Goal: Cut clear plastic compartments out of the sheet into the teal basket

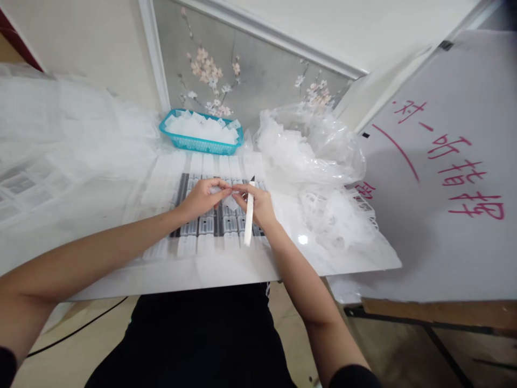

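Fingertips meet over the middle of the table [363, 260], where, from where I stand, a small translucent plastic piece [231, 203] shows just below them. The left hand [205, 196] has thumb and forefinger closed together and appears to pinch that piece; the fingers cover much of it, so I cannot make out its exact outline. The right hand [258, 205] meets it at the fingertips and also carries a slim white pen-like tool [249, 213], its dark point aimed away from the body.

Beneath both hands lie rows of translucent plastic parts [207, 225]. Beyond them sits a teal plastic basket [194, 144] heaped with pale pieces; to its right slumps a clear plastic bag [345, 153] of white stuff, with a tangle of white plastic scraps [335, 218] nearer the table's right end.

The piece looks very light, thin and fairly stiff, probably slick and apt to skid from a loose pinch. I would take it by opposite edges, gently, since hard bending might crease or crack it, and keep fingers clear of the tool's point.
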